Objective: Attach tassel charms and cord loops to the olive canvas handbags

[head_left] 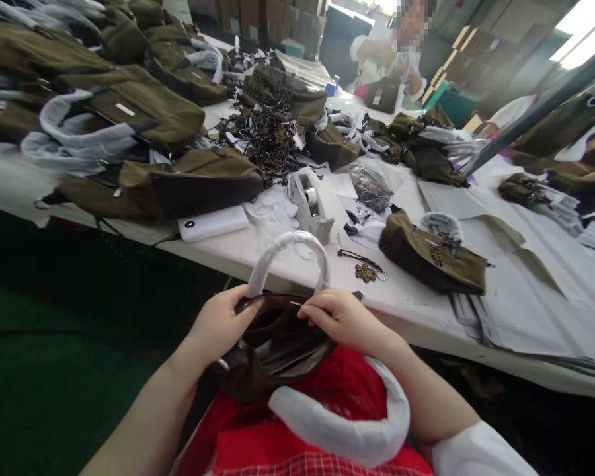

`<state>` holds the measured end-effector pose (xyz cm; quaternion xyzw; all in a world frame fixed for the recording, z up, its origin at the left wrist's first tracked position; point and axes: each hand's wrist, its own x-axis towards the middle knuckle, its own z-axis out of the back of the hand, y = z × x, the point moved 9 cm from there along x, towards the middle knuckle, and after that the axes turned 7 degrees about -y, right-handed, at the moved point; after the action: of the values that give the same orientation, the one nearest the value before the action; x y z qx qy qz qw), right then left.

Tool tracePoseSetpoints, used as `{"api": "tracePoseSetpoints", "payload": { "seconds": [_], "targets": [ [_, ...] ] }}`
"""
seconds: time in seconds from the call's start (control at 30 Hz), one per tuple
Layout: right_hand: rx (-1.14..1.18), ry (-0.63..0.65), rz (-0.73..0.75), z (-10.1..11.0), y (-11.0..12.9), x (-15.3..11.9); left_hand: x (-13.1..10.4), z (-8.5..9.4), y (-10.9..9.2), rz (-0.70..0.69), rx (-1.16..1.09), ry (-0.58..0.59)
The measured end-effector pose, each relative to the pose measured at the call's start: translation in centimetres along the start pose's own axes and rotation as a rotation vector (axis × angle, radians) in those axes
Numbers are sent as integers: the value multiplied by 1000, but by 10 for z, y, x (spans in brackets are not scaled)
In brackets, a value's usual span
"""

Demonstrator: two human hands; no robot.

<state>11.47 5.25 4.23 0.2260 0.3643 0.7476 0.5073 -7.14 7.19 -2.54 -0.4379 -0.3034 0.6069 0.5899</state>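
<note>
An open handbag [282, 347] with a dark lining rests against my red apron, its mouth facing up. My left hand [223, 324] is closed around the left part of its rim, thumb on the inside. At the right of the mouth, my right hand [340, 314] pinches with thumb and forefinger. A thin whitish piece [296, 304] sticks out from these fingertips; its kind is too small to tell. One wrapped handle [290, 248] arches up behind the rim, and another wrapped handle [357, 436] hangs over my lap.
A white table [277, 271] lies ahead, with a tape dispenser [310, 205], a flower-shaped leopard charm [365, 272], and an olive handbag [434, 258] at right. Several olive bags [143, 112] are heaped at left. Tangled cords [272, 132] lie mid-table. Across it, a person [389, 59] handles a bag.
</note>
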Motion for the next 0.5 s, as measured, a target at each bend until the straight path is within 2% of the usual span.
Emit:
{"api": "tracePoseSetpoints", "payload": {
  "seconds": [0.07, 0.1, 0.23, 0.3, 0.4, 0.5],
  "targets": [
    [-1, -84, 43, 9, 4, 1, -4, 1, -3, -22, 32, 8],
    [12, -168, 54, 21, 3, 0, -5, 1, -3, -24, 40, 7],
    [10, -619, 21, 97, -24, -4, -13, 1, 3, -15, 55, 7],
    [-60, -772, -34, 136, -48, 2, -18, -2, 7, -20, 66, 10],
    [-179, -851, -173, 181, -92, 22, -23, -4, 12, -27, 89, -10],
    [-246, -842, -306, 206, -128, 42, -26, -1, 17, -28, 107, -80]
  ]
}}
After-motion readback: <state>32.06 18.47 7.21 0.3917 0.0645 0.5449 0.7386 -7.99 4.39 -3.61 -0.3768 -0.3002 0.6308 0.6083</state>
